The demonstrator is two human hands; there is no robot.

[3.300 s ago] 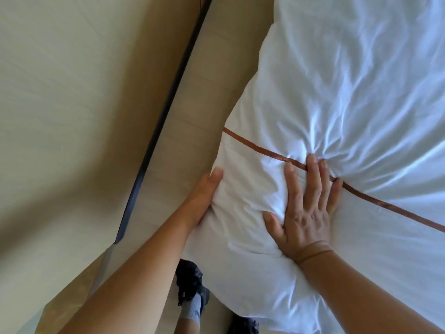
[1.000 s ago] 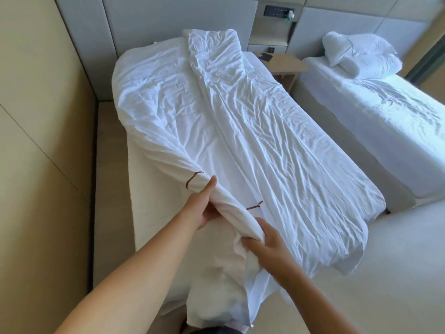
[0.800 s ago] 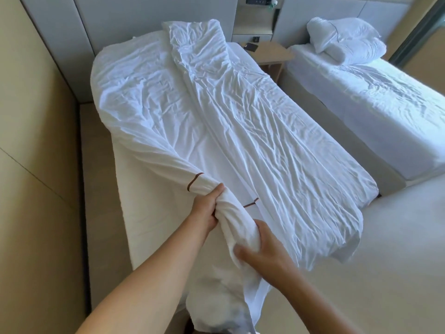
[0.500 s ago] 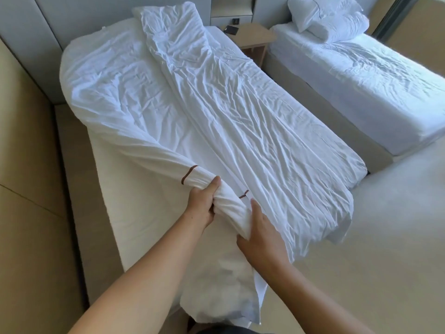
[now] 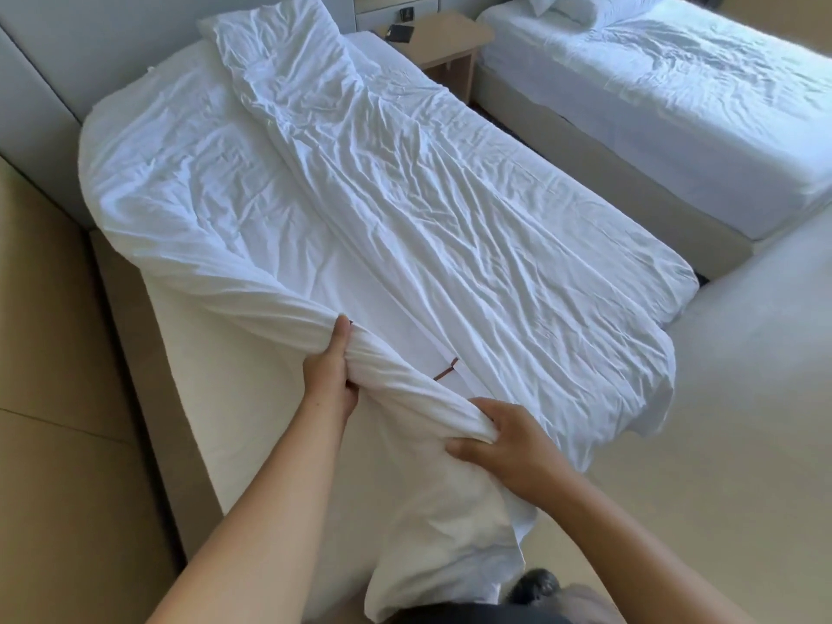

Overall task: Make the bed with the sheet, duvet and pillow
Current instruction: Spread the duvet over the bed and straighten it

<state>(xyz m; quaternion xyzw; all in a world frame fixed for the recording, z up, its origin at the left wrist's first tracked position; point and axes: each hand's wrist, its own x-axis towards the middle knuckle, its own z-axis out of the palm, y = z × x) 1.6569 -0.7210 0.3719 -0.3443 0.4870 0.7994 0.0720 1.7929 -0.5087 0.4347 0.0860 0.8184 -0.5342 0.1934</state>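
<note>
White duvet (image 5: 405, 209) with a thin brown stripe (image 5: 445, 375) — pale beige mattress side (image 5: 216, 376), tan wall (image 5: 49, 353), light wooden nightstand (image 5: 443, 36).

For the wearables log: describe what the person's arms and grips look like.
The left forearm and right forearm are bare, no sleeves in view. The left grip and right grip show no gloves, rings or bracelets; neither wrist carries a watch.
</note>
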